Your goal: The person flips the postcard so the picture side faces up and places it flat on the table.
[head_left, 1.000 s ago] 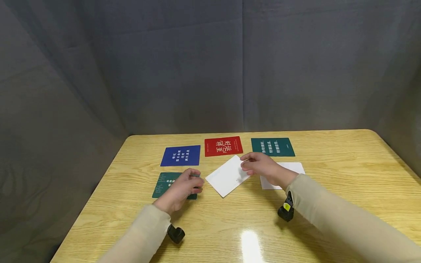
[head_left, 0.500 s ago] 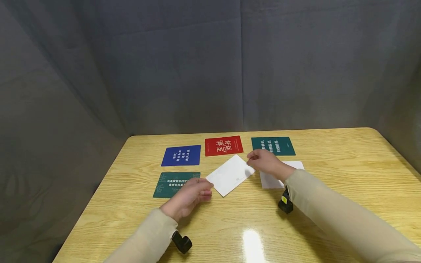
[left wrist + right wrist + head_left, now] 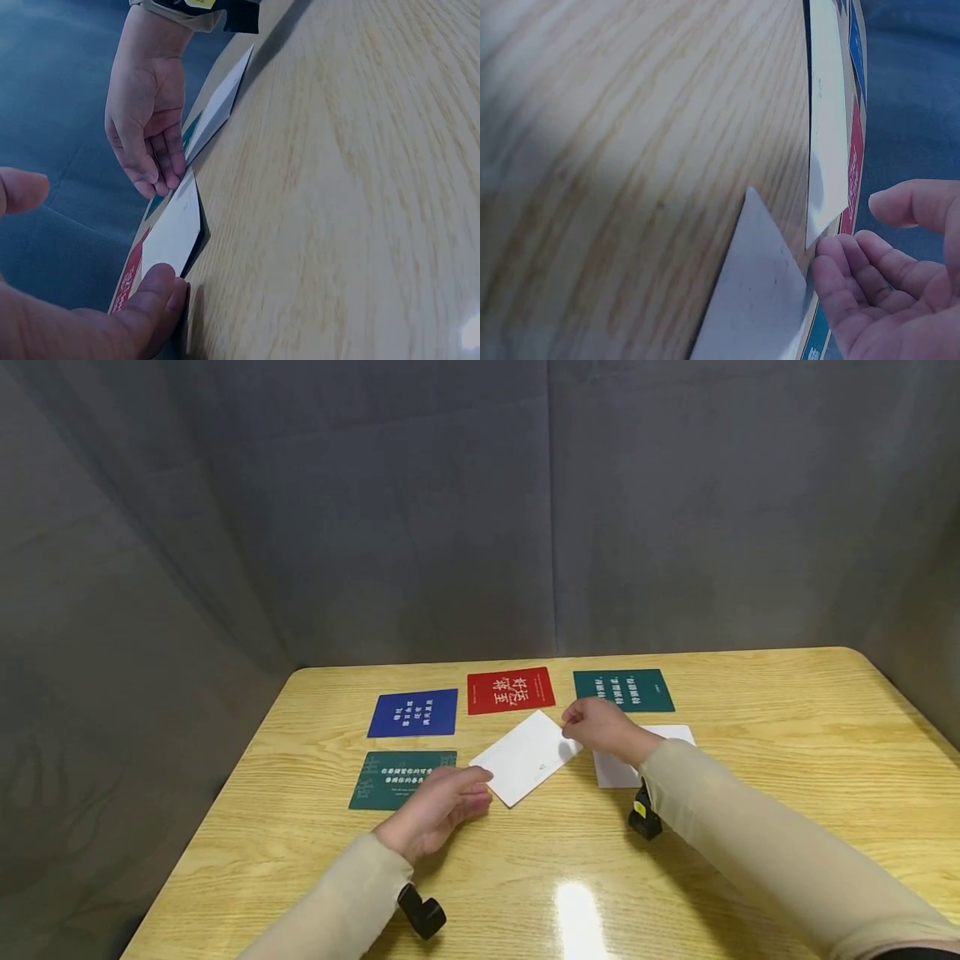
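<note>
A white card with a small grey mark lies turned at an angle mid-table in the head view. At its left corner is my left hand; in the left wrist view the fingertips are at the card's near end, the thumb apart from them. My right hand is at the card's right corner. In the right wrist view its loosely bent fingers are by that corner, thumb raised away. Whether either hand presses the card is hard to tell. A second white card lies partly under the right forearm.
On the wooden table lie a blue card, a red card, a green card at the back right and another green card beside my left hand. Grey cloth hangs behind the table.
My left hand has moved right, from over the left green card to the white card's left corner. My right hand has shifted slightly away to the card's right corner. The cards stay put.
</note>
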Demonstrator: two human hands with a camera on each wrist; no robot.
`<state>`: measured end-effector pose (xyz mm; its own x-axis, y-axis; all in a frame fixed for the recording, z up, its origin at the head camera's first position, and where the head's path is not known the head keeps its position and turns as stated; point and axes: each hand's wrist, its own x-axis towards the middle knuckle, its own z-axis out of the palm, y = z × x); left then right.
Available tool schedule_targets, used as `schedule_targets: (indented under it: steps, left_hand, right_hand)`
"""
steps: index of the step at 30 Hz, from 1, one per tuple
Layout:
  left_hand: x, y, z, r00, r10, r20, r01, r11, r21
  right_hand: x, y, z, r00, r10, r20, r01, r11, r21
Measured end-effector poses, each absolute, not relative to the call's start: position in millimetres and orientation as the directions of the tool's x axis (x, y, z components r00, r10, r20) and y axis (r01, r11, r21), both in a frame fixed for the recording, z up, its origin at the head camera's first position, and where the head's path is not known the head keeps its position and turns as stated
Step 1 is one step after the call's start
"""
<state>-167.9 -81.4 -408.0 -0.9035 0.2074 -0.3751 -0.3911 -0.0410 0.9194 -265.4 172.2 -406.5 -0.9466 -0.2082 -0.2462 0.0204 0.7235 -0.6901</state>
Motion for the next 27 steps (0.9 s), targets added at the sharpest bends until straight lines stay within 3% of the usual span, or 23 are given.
schedule_targets:
  steps: [19, 27]
  left_hand:
    - [-177.8, -74.5, -418.2, -0.908, 0.195, -0.370, -0.412, -0.268, 0.871]
    - [-175.7, -72.4, -421.3, -0.944, 0.135, -0.300, -0.320, -0.156, 0.935]
  right_hand:
    - [-269.1, 171.9, -402.1, -0.936, -0.204, -0.287, 0.061, 0.709, -0.702]
    - [-267.0, 170.2, -403.2, -0.932, -0.214, -0.294, 0.066, 0.695, -0.715]
